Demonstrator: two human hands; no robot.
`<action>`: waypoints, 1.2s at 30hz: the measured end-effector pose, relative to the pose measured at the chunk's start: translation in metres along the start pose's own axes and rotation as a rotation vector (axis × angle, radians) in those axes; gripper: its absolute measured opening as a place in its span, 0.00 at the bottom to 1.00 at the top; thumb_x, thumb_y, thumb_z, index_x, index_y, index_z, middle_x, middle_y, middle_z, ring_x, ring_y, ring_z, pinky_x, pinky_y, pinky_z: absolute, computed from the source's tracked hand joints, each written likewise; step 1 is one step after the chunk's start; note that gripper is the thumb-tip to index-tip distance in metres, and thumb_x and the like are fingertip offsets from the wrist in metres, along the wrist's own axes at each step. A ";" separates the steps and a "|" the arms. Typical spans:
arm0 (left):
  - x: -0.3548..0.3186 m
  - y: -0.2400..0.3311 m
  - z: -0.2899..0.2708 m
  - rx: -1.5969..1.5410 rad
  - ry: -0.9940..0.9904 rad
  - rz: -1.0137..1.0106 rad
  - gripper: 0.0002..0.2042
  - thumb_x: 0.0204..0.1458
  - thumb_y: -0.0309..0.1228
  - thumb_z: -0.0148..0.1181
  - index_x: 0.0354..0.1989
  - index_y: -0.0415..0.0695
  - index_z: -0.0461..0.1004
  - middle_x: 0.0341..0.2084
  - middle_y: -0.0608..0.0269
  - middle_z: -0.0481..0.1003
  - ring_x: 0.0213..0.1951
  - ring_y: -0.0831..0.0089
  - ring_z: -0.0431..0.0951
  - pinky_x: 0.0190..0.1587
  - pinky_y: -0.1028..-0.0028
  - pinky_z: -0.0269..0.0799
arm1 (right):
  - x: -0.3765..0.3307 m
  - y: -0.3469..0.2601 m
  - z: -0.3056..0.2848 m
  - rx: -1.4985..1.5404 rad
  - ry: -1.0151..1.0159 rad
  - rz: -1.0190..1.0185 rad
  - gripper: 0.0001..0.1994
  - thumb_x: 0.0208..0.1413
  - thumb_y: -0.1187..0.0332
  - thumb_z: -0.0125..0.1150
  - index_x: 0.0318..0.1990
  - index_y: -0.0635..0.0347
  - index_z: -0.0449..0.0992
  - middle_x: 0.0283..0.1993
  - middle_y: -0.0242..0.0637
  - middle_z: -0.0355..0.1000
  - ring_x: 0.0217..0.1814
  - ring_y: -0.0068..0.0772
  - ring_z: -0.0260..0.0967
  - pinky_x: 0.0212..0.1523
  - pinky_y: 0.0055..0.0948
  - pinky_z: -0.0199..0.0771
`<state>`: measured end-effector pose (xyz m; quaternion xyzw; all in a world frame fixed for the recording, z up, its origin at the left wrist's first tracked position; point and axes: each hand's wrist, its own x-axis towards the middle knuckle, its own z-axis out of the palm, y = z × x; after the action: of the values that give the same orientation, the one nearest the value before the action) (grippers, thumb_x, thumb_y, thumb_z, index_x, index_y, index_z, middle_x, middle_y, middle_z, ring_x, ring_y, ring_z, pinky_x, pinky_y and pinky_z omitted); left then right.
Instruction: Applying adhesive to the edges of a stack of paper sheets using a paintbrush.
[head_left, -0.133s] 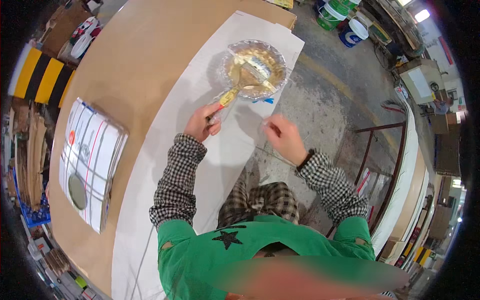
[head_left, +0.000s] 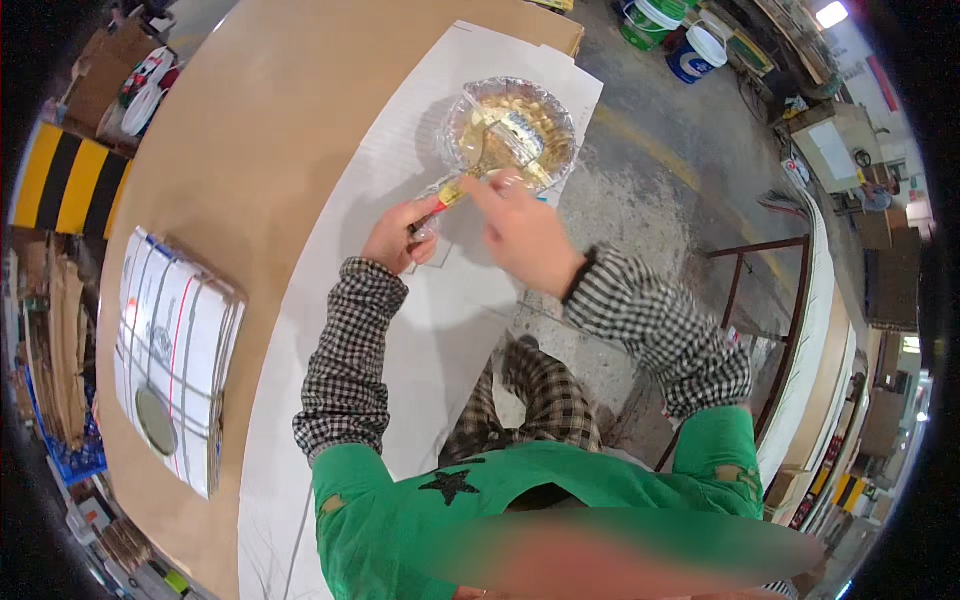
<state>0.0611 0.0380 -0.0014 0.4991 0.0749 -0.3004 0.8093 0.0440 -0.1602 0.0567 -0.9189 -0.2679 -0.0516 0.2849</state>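
My left hand [head_left: 400,238] is closed around the red and yellow handle of a wide paintbrush [head_left: 453,193]. Clear plastic clings about that grip. The brush's broad head lies over a round bowl [head_left: 470,92] wrapped in crinkled clear film, with an amber or yellowish coating inside. My right hand [head_left: 530,235] is at the near rim of the bowl, its bent fingers against the upper part of the brush handle. Slight blur softens those fingertips. Beneath the bowl is a long white sheet [head_left: 400,330]. A bit of blue shows by its rim, mostly behind my right hand.
A brown table [head_left: 225,180] carries the white sheet. At the left lies a stack of printed plastic packages [head_left: 195,340] with a round, dull disc [head_left: 156,420] on top. Buckets [head_left: 697,55] stand on the floor at the far right; a rusty metal frame [head_left: 790,330] is right of me.
My right hand has moved left and up, from beside the bowl to the brush handle. My left hand keeps its grip on the brush. The view has shifted slightly.
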 end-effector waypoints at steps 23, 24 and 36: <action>0.052 0.050 -0.047 0.102 0.512 0.139 0.13 0.46 0.40 0.58 0.31 0.42 0.70 0.16 0.66 0.69 0.15 0.76 0.69 0.19 0.75 0.67 | 0.100 0.121 -0.073 0.636 0.326 0.282 0.10 0.54 0.65 0.52 0.35 0.64 0.67 0.28 0.34 0.71 0.20 0.19 0.64 0.20 0.21 0.64; 0.054 0.051 -0.046 0.086 0.569 0.155 0.13 0.46 0.39 0.59 0.33 0.42 0.70 0.17 0.66 0.69 0.16 0.76 0.70 0.21 0.75 0.68 | 0.098 0.121 -0.062 0.687 0.319 0.346 0.12 0.54 0.64 0.54 0.33 0.67 0.68 0.28 0.35 0.71 0.21 0.19 0.66 0.20 0.19 0.65; 0.047 0.039 -0.051 -0.009 0.606 0.309 0.16 0.46 0.35 0.59 0.39 0.37 0.67 0.25 0.62 0.71 0.23 0.74 0.73 0.28 0.74 0.72 | 0.105 0.120 0.001 0.326 0.230 0.269 0.14 0.50 0.64 0.54 0.27 0.70 0.70 0.20 0.47 0.70 0.22 0.37 0.71 0.24 0.29 0.68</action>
<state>0.1297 0.0741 -0.0165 0.5674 0.2368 -0.0119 0.7885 0.1958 -0.1939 0.0222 -0.8763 -0.1135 -0.0735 0.4624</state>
